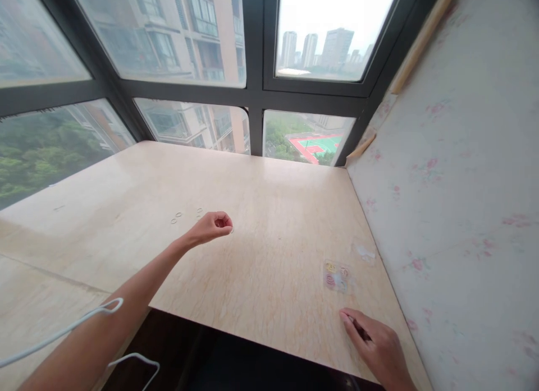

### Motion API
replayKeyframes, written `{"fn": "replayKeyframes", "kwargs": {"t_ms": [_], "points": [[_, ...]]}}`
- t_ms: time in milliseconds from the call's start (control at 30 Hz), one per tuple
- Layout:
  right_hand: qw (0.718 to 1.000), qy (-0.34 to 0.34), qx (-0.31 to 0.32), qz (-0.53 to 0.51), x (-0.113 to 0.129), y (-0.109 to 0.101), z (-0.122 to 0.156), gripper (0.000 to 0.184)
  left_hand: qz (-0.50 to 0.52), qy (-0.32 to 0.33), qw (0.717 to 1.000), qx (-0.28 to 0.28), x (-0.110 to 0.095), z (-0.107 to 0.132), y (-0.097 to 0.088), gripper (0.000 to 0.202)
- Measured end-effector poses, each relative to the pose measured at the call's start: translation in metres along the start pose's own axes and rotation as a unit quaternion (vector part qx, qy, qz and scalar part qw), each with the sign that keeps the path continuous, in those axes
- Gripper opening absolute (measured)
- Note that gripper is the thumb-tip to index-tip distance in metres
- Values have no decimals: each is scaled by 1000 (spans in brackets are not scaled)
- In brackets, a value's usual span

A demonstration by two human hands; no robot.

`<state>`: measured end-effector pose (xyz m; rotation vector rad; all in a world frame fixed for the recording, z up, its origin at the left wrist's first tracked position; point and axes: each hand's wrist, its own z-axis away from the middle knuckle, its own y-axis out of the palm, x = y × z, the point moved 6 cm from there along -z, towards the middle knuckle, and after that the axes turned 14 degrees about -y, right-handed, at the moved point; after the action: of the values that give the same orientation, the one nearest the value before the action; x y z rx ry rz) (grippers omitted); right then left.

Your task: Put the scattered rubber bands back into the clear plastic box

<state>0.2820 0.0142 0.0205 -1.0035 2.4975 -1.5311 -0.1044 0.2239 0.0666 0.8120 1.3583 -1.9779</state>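
My left hand (210, 227) is raised over the middle of the table, thumb and forefinger pinched together on a small thin ring (232, 229), of which only an edge shows. Just behind and left of it, several thin rings (178, 215) lie on the tabletop. At the lower right, my right hand (374, 343) hovers near the front edge with thumb and forefinger closed; whatever may be between them is hidden. Nearest to it is a clear compartment box (336, 276) containing small yellow, pink and reddish rings.
A clear plastic piece (364, 253) lies behind the box, close to the flowered wall (446, 200). The marble-patterned table (252, 267) runs back to the dark window frames (255, 122). A white cable (63, 332) crosses my left forearm.
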Motion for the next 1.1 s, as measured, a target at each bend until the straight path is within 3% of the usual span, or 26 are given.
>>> {"fn": "replayKeyframes", "kwargs": {"t_ms": [133, 233, 467, 633, 733, 833, 1033, 1100], "points": [[1000, 24, 1, -16, 2, -1, -1, 28, 81, 24, 994, 66, -37, 1, 45, 17], [998, 50, 4, -33, 0, 0, 0, 27, 86, 53, 990, 100, -70, 3, 86, 16], [993, 98, -4, -72, -3, 0, 0, 25, -101, 224, 968, 56, -150, 30, 182, 5], [990, 112, -1, -87, -4, -1, 0, 23, -176, 269, 944, 78, -173, 38, 234, 9], [989, 114, -2, -91, -5, 0, 0, 23, -204, 276, 935, 91, -173, 37, 248, 10], [989, 115, 2, -97, -5, 0, 0, 23, -204, 277, 934, 97, -170, 36, 250, 11], [989, 111, -10, -94, -4, -2, 4, 23, -152, 250, 954, 66, -155, 35, 229, 3], [990, 108, -14, -89, -3, -3, 3, 24, -135, 221, 965, 34, -141, 33, 218, 13]]}}
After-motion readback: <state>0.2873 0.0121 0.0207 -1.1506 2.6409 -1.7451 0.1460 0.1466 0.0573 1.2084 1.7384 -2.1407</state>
